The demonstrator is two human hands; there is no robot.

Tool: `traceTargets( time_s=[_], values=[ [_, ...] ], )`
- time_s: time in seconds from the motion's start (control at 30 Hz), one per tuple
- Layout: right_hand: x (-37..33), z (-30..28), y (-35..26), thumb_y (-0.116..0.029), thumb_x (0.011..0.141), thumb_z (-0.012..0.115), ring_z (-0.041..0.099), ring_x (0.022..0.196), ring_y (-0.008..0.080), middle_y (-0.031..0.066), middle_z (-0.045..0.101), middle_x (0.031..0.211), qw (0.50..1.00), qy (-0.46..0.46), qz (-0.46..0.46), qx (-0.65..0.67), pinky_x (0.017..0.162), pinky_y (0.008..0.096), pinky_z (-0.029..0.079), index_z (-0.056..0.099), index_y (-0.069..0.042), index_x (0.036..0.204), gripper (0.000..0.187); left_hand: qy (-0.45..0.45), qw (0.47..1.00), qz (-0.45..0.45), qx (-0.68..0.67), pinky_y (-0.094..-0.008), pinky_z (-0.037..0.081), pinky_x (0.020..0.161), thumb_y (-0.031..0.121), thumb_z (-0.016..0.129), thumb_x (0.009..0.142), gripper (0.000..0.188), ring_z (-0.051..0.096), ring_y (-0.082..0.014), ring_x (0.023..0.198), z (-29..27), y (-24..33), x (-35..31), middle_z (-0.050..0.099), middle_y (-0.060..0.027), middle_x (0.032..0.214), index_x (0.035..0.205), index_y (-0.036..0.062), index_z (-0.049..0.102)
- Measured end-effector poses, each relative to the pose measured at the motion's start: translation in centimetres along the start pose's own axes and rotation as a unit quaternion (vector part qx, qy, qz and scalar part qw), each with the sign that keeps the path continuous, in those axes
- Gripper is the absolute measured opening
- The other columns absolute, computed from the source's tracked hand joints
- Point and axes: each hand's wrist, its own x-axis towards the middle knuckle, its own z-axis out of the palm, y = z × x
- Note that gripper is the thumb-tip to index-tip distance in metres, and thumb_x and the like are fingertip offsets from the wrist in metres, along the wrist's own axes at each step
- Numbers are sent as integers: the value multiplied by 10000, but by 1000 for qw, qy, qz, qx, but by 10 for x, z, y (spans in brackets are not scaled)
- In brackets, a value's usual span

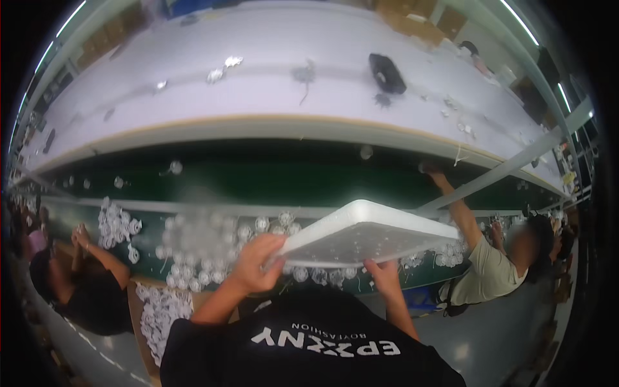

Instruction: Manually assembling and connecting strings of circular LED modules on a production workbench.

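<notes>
Apparent holding step: left hand [258,266] and right hand [386,282] pinch the white board [367,240] above the tabletop's [149,236] near edge; moving it likely requires both.

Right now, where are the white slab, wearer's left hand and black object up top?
White slab [371,244]: head view, broad face.
Left hand [256,263]: head view, its middle.
Black object [385,69]: head view, its middle.

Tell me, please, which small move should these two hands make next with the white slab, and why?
Probably the left hand and right hand should steady the white slab before any lowering: both hold it raised, and small white pieces crowd the green surface on either side.
</notes>
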Motion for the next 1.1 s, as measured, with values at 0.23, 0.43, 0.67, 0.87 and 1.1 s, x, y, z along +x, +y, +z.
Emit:
traceTargets(
  time_s=[0.23,0.43,0.67,0.87,1.1],
  values=[
    [-22,25,67,37,902,581,683,932,218,224,660,1204,956,-76,281,-34,750,288,568,455,35,1403,516,-98,857,-503,53,-292,551,765,36,654,894,731,674,-257,883,-23,13,-72,658,-216,1251,1567,133,387],
    [36,58,68,10,941,582,634,851,199,178,640,1134,962,-104,251,-6,624,271,553,466,37,1402,477,122,834,-537,-23,-297,520,838,93,653,924,698,630,-220,983,-31,-5,-117,606,-158,1363,1568,143,388],
    [168,68,82,-52,1010,575,610,1057,250,179,581,1259,981,-9,192,38,886,352,561,507,50,1344,356,259,839,-478,-19,-260,492,828,42,605,942,621,610,-137,962,-54,8,-149,603,-81,1380,1534,125,433],
    [261,113,103,-48,1014,573,616,1074,272,190,580,1261,979,-28,203,7,909,369,569,512,49,1335,340,299,796,-525,-8,-244,486,792,-17,578,938,580,609,-127,943,-52,14,-193,622,-81,1348,1499,71,461],
    [384,227,155,-24,1001,578,622,1069,309,206,572,1226,967,-87,240,-5,970,400,567,477,69,1321,348,278,789,-548,32,-255,493,788,-56,575,917,587,618,-153,932,-70,1,-203,637,-89,1320,1483,67,477]
  ],
)
